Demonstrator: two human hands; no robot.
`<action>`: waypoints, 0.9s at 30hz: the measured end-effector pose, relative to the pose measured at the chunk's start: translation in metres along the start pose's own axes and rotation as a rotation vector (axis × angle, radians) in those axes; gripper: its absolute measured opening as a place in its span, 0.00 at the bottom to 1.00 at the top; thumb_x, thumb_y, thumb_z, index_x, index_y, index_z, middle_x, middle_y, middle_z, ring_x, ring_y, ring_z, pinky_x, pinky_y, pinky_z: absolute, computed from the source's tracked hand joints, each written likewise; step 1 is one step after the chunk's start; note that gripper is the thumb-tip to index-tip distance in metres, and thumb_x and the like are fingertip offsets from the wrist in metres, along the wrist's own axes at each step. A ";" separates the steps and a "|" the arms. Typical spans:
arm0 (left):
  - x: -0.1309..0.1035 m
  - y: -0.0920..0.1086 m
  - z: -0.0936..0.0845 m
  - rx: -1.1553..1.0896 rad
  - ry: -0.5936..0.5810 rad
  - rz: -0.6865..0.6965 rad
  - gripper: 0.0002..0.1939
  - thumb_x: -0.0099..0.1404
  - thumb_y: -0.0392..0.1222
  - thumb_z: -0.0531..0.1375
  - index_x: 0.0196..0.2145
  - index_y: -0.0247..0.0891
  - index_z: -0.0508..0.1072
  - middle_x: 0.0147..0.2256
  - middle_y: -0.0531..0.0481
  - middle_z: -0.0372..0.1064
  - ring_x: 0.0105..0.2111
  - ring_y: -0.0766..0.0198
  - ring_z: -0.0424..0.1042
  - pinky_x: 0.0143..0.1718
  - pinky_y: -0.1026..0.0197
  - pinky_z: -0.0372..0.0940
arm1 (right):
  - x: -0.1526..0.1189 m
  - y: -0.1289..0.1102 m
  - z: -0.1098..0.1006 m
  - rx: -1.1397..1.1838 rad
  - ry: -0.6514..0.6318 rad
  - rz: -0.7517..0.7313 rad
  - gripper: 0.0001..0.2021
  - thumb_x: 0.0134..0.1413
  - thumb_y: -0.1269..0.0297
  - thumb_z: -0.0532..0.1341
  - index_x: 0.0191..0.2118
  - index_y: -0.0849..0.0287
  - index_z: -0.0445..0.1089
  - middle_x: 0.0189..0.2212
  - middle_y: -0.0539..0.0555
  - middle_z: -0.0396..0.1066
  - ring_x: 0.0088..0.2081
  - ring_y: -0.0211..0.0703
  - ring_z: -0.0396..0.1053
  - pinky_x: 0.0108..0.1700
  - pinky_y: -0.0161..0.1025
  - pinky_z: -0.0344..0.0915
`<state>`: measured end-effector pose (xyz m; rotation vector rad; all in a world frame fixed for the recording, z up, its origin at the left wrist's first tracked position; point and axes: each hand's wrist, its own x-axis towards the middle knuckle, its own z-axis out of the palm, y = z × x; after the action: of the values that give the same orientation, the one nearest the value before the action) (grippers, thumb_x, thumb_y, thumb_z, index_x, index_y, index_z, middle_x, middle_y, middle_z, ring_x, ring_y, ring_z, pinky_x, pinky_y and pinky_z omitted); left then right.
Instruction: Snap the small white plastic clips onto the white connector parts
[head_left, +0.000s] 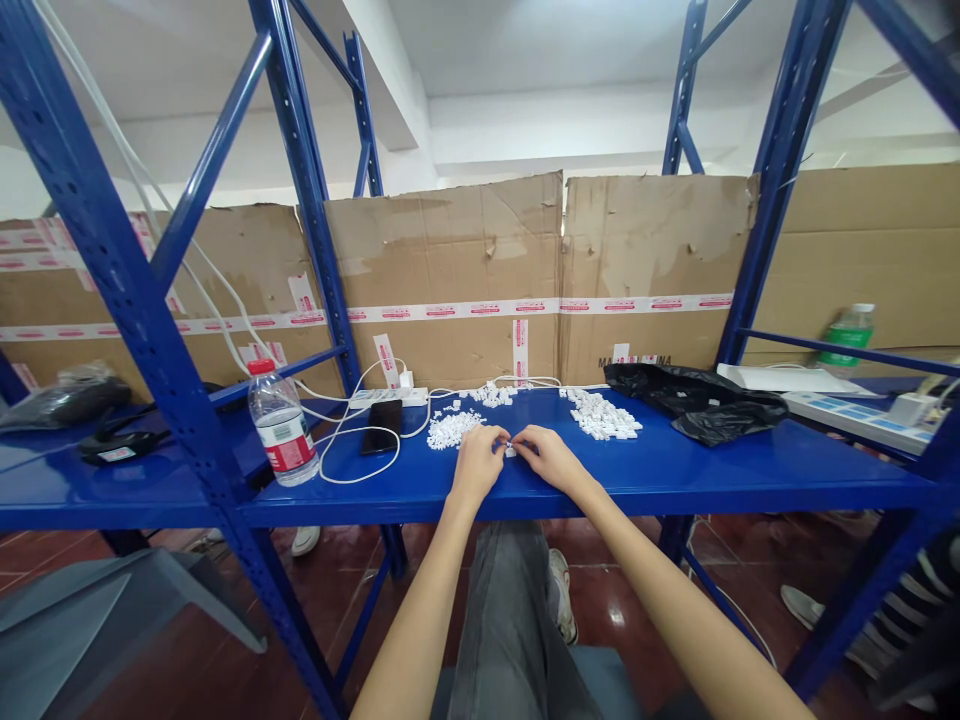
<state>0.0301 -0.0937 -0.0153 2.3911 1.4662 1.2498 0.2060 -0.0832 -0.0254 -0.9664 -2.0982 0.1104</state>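
Note:
Both hands meet near the front of the blue shelf top (652,480). My left hand (481,458) is closed, its fingertips pinching at a small white plastic piece (511,450). From the other side my right hand (551,457) is closed too, thumb and finger on the same small piece. Its exact shape is too small to make out. Just beyond my left hand lies a pile of tiny white parts (452,428). Beyond my right hand spreads a heap of larger white pieces (602,414). A third, smaller group of white pieces (495,393) lies at the back between them.
A water bottle with a red cap (285,430) stands at left, beside a black phone (382,427) and looping white cables. A power strip (390,397) lies behind. At right is a black plastic bag (697,395). Cardboard (450,250) and blue posts (300,150) bound the shelf.

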 end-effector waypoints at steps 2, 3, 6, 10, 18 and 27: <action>0.000 0.000 0.000 0.003 0.010 -0.013 0.13 0.64 0.26 0.58 0.39 0.40 0.77 0.40 0.49 0.77 0.46 0.58 0.72 0.52 0.55 0.64 | 0.000 0.000 0.000 -0.005 0.004 0.007 0.08 0.64 0.74 0.60 0.36 0.60 0.76 0.34 0.54 0.75 0.36 0.43 0.72 0.41 0.38 0.65; 0.001 -0.001 -0.001 0.005 0.015 -0.022 0.14 0.64 0.25 0.57 0.40 0.40 0.77 0.40 0.49 0.77 0.46 0.57 0.72 0.53 0.54 0.64 | 0.000 0.000 0.000 -0.007 0.002 0.008 0.07 0.64 0.74 0.60 0.36 0.60 0.76 0.34 0.54 0.75 0.36 0.43 0.72 0.41 0.38 0.65; 0.001 -0.002 0.000 0.003 0.010 -0.039 0.16 0.64 0.24 0.55 0.42 0.40 0.76 0.41 0.48 0.78 0.47 0.57 0.73 0.53 0.54 0.64 | 0.000 -0.001 0.000 -0.015 -0.005 0.009 0.08 0.64 0.74 0.60 0.37 0.60 0.77 0.35 0.55 0.75 0.36 0.43 0.72 0.41 0.37 0.65; 0.000 -0.002 0.002 -0.010 -0.046 -0.040 0.17 0.64 0.26 0.55 0.44 0.41 0.76 0.42 0.49 0.78 0.48 0.58 0.74 0.53 0.54 0.64 | 0.000 -0.001 0.000 -0.040 -0.007 0.025 0.08 0.64 0.73 0.60 0.38 0.59 0.77 0.33 0.54 0.73 0.35 0.42 0.70 0.39 0.37 0.64; -0.002 0.002 0.002 0.018 -0.130 -0.070 0.19 0.63 0.29 0.57 0.50 0.44 0.73 0.43 0.51 0.79 0.49 0.57 0.74 0.57 0.48 0.57 | 0.000 -0.001 0.001 -0.078 -0.013 0.060 0.08 0.64 0.72 0.60 0.39 0.59 0.78 0.33 0.53 0.72 0.33 0.41 0.69 0.37 0.36 0.63; -0.002 0.005 -0.001 0.049 -0.175 -0.067 0.20 0.62 0.33 0.59 0.51 0.46 0.71 0.43 0.52 0.78 0.50 0.55 0.73 0.58 0.47 0.55 | 0.000 0.000 0.002 -0.080 -0.017 0.072 0.08 0.64 0.72 0.61 0.39 0.59 0.78 0.33 0.53 0.72 0.33 0.40 0.70 0.38 0.36 0.63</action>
<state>0.0324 -0.0986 -0.0135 2.3894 1.5268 0.9746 0.2046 -0.0826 -0.0272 -1.0928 -2.0978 0.0721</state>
